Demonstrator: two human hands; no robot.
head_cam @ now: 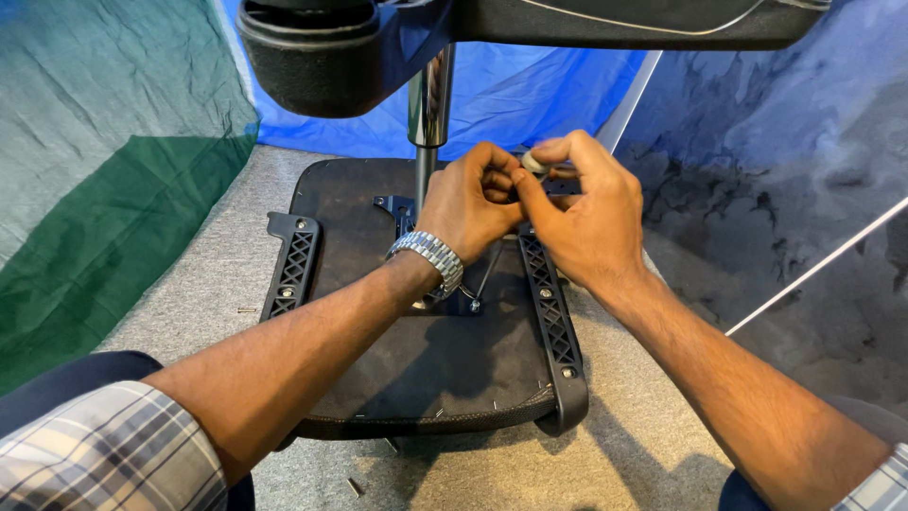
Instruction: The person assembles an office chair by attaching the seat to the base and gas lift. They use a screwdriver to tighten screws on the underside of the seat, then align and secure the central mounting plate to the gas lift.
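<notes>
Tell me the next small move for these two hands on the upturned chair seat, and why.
Probably seat the small pale part pinched in the right hand onto the seat mechanism under the left hand. Both hands meet there beside the chrome column, and the part looks not yet placed.

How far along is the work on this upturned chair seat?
Looks done: both black side brackets lie screwed along the seat underside, and the gas-lift column stands in the centre plate. In hand: the left hand and right hand meet at the plate's far edge, the right pinching a small pale part. Left: a loose screw lies on the carpet.
</notes>
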